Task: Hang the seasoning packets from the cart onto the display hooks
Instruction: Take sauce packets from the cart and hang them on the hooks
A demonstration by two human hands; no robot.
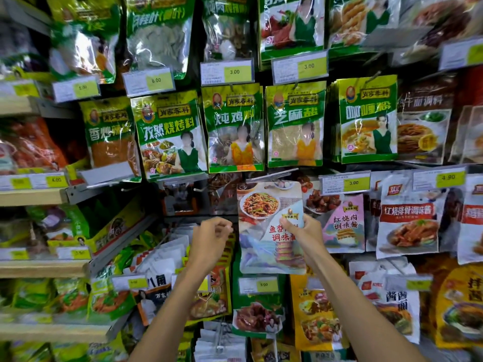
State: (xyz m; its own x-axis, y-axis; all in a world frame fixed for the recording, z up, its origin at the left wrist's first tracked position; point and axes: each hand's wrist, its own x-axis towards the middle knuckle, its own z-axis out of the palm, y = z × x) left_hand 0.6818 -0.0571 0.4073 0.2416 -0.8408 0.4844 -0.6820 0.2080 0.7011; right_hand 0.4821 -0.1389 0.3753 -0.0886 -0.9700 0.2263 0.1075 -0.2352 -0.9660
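The right grip [305,228] was clamped on the right edge of the seasoning packet [261,244], holding it upright with its top just under a display hook [274,174], likely to thread it on (whether it had caught, I couldn't tell). The left grip [213,237], curled on nothing, hovered just left of it, probably to steady it.

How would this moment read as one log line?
stage: hanging | right hand: grips pale seasoning packet by its right edge | left hand: fingers curled, holds nothing | packet top: by metal hook
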